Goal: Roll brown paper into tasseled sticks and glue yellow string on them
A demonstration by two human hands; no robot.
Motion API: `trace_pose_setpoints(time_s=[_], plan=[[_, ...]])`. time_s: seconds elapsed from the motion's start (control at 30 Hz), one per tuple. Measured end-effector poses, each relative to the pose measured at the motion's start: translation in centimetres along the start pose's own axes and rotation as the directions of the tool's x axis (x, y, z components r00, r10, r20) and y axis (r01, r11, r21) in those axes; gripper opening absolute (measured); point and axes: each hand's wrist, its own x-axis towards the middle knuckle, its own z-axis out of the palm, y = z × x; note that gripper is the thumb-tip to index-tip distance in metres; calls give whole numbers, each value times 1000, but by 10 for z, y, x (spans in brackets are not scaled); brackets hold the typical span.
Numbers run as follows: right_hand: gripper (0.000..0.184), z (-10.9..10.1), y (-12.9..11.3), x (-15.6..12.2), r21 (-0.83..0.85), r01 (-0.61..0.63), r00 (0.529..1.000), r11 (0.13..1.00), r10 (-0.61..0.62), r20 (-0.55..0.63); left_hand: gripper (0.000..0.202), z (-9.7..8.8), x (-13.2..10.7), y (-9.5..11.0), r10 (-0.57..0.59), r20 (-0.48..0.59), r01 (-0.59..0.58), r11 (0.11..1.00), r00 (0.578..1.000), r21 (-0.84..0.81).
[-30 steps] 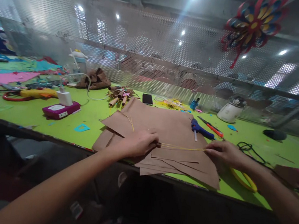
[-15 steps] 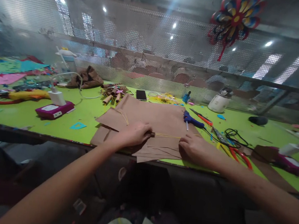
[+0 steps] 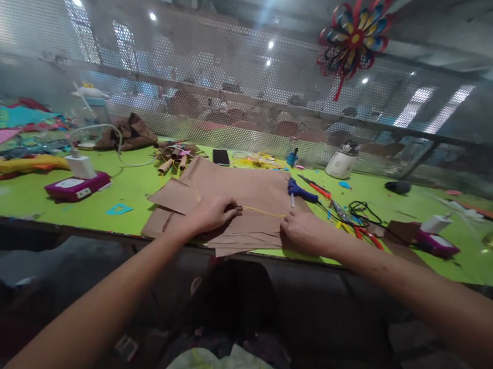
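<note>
My left hand (image 3: pixel 214 213) is closed around a small brown paper roll (image 3: pixel 238 208), whose end pokes out past the fingertips. From it a yellow string (image 3: pixel 263 212) runs straight across to my right hand (image 3: pixel 305 230), which pinches its other end. Under both hands lie overlapping sheets of brown paper (image 3: pixel 247 181), with several cut strips (image 3: pixel 245 240) at the table's front edge. Another piece of yellow string (image 3: pixel 193 191) rests on the paper left of centre. Just behind my right hand sits a blue glue gun (image 3: pixel 302 191).
On the green table (image 3: pixel 136 187) stand purple power sockets (image 3: pixel 78 185) at left and right. Brown rolls with string (image 3: pixel 174 159), a phone (image 3: pixel 221 157) and a white bottle (image 3: pixel 342 160) are at the back. Pliers, a cutter (image 3: pixel 316 187) and a black cable (image 3: pixel 361 209) lie right.
The view has turned slightly right, so everything sits further left. Both hands keep their hold, and the string stays stretched between them.
</note>
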Motion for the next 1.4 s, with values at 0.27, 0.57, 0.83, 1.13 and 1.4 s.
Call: trace_pose_setpoints(time_s=[0.27,0.57,0.83,1.13,1.4], plan=[[16,0,-7,3,-6,-16,1000,1000,16,-19,32,1,-5,6,32,-52,-30,999,998,42],[17,3,-25,-7,50,-136,991,989,136,-3,30,-2,-13,10,127,-23,-125,989,992,77],[13,4,-26,-10,40,-180,982,983,182,-51,29,0,-11,5,179,-20,-177,982,984,70],[10,10,-32,-14,74,-266,959,961,272,-78,26,-20,-8,1,195,28,-195,980,980,22],[14,7,-34,-10,100,-313,946,944,320,-60,26,-24,-6,5,150,129,-146,989,980,-38]])
